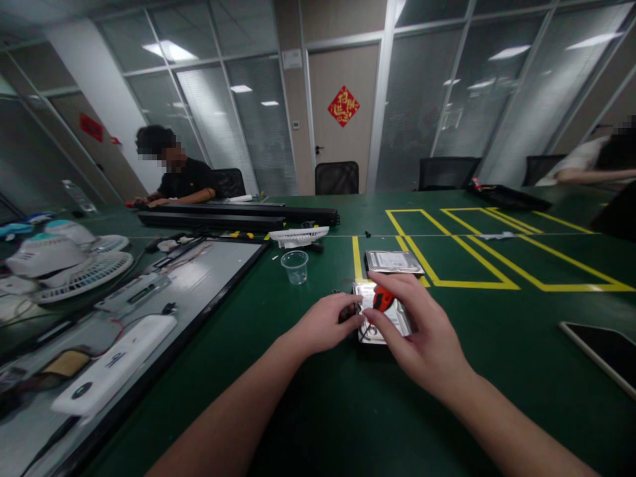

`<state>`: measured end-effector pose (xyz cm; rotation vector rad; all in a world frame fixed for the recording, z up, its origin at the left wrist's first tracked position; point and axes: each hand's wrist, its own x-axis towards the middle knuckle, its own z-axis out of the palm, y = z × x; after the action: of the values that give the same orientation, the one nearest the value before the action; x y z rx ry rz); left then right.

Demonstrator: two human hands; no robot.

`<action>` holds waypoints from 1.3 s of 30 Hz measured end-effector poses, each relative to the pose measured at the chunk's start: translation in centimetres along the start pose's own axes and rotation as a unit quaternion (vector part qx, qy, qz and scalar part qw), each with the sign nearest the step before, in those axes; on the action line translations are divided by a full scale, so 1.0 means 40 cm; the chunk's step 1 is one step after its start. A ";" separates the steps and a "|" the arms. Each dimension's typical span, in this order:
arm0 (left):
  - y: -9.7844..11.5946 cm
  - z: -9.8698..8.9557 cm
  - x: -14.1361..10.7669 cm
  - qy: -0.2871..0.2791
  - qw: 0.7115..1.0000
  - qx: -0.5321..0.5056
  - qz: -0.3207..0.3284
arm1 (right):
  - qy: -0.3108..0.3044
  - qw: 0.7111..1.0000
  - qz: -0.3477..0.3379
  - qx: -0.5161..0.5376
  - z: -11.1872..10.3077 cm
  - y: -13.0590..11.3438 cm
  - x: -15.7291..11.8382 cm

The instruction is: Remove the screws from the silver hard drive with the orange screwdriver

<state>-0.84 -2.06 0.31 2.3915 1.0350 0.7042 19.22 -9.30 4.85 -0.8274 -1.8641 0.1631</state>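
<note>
A silver hard drive [400,320] lies on the green table in front of me. My right hand [424,324] is closed round the red and black handle of a screwdriver [382,298], whose thin shaft slants down over the drive's lower left part. At the drive's left edge, my left hand [325,322] grips with thumb and fingers; a dark thing between them is too unclear to name. Just beyond lies a second hard drive [392,261], label side up. My right fingers cover part of the nearer drive.
Left of my hands stands a clear plastic cup [295,268], near a white slotted part [299,236]. A large opened panel [199,271] carries a white power strip [114,364]. Fans [79,275] lie far left, a phone [601,351] right. Two people sit across the table.
</note>
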 end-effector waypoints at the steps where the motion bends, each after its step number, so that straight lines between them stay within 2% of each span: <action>1: 0.001 -0.001 0.000 -0.001 1.000 0.000 0.001 | 0.003 1.000 0.011 0.010 0.003 0.004 -0.004; 6: 0.008 -0.005 0.001 -0.006 1.000 -0.011 -0.007 | 0.010 0.997 0.047 0.061 0.009 0.012 -0.014; 10: 0.008 -0.005 0.000 0.002 1.000 -0.009 -0.006 | -0.014 0.999 0.028 0.032 0.003 0.006 -0.003; 13: 0.006 -0.002 0.000 0.006 1.000 -0.011 0.006 | -0.007 1.000 0.013 0.010 0.002 0.009 0.001; 33: 0.007 -0.004 0.000 -0.006 1.000 -0.006 -0.012 | -0.015 0.996 0.072 0.050 0.007 0.013 -0.012; 39: 0.004 -0.005 0.000 -0.007 1.000 -0.018 -0.001 | 0.018 0.997 0.061 0.054 0.022 0.030 -0.013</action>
<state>-0.86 -2.11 0.55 2.3618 1.0102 0.6999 19.14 -8.51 3.49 -0.8632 -1.7564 0.3215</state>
